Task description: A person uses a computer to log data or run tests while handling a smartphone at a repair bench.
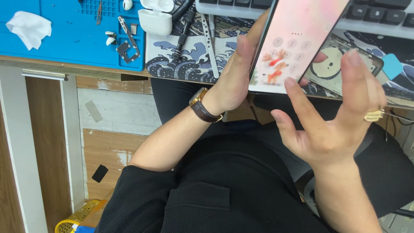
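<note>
Bright, even overhead light, soft shadows; phone screen (pixel 289 47) at 1 o'clock glows washed-out, and the nearer hand's fingers blur.

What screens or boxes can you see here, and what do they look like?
Phone: held up in the left hand, right hand beside it; tall rectangle, lit pinkish screen with round keypad buttons and a small red-orange picture.
Earbud case: top of the desk by the blue mat; small, rounded, white, lid open.
Keyboard: along the top edge, dark keys.
No labels or signs are clear enough to tell.
</note>
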